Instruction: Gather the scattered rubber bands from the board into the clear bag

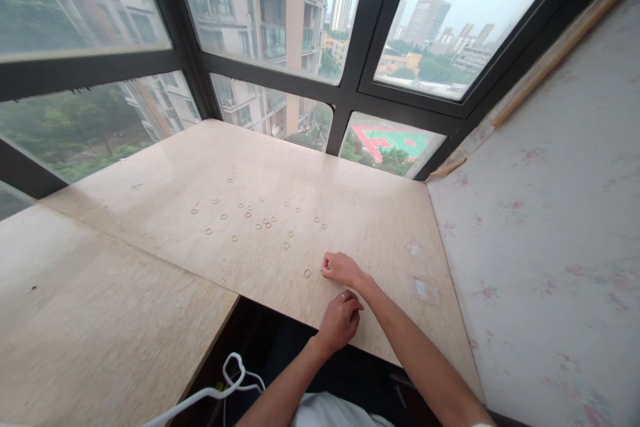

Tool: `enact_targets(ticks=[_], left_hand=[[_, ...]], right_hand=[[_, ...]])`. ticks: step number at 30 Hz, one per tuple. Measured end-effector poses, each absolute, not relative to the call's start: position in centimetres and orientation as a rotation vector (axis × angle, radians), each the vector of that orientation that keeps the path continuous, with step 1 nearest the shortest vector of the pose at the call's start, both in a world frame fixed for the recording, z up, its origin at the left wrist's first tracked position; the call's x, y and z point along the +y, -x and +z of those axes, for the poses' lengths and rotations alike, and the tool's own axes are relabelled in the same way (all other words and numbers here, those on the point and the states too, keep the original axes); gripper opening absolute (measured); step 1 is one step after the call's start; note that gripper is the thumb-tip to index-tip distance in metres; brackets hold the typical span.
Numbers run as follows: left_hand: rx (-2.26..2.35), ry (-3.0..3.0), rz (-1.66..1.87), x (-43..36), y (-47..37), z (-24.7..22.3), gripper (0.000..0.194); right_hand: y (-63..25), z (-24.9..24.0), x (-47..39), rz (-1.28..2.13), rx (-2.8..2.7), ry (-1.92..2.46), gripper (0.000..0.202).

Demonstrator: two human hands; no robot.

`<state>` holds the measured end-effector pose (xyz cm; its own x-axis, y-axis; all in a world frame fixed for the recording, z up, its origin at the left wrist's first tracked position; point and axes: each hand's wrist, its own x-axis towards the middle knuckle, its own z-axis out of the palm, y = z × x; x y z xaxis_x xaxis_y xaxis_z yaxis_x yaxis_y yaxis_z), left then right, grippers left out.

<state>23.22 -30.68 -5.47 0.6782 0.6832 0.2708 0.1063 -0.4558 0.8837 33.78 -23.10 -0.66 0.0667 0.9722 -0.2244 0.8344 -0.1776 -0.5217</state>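
Observation:
Several small thin rings, perhaps rubber bands, lie scattered over the beige tabletop (pixel 370 213); a few look reddish, such as one ring (pixel 269 225) in the middle of the group. My right hand (pixel 343 269) rests low over the table with its fingers pinched together. A single thin ring (pixel 307 273) lies just left of those fingertips, apart from them. Whatever the pinch holds, if anything, is too small to make out. Nearer to me, at the table's front edge, my left hand (pixel 341 319) is curled closed with a ring on one finger. Its palm is hidden.
Two clear plastic pieces, a larger one (pixel 423 289) and a smaller one (pixel 414 249), lie at the right by the floral wall (pixel 535 253). Dark-framed windows (pixel 270 87) border the back. Below the front edge, a white cable (pixel 200 395) hangs at lower left.

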Motion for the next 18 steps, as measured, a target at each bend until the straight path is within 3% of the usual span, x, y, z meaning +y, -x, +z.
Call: enact_targets(ticks=[4,6,12,18], left_hand=[[0.617,-1.982,0.777,-30.7,-23.2,-5.5,0.028],[0.61,-1.985,0.76,-30.6,-23.2,-5.3,0.028],[0.61,-2.01,0.717,-30.4,-23.2,-5.0,0.023],[0.598,-2.048,0.705,-30.3,-23.4,-5.3,0.021]], right_hand=[[-36.6,-0.1,-26.5,0.826,-1.574,2.033,0.0],[-38.5,0.2,-28.7,0.795,-1.4,2.02,0.007],[-44.9,1.3,-35.9,0.4,-0.828,2.067,0.03],[-49.2,1.4,-39.3,0.182,-0.688,2.128,0.03]])
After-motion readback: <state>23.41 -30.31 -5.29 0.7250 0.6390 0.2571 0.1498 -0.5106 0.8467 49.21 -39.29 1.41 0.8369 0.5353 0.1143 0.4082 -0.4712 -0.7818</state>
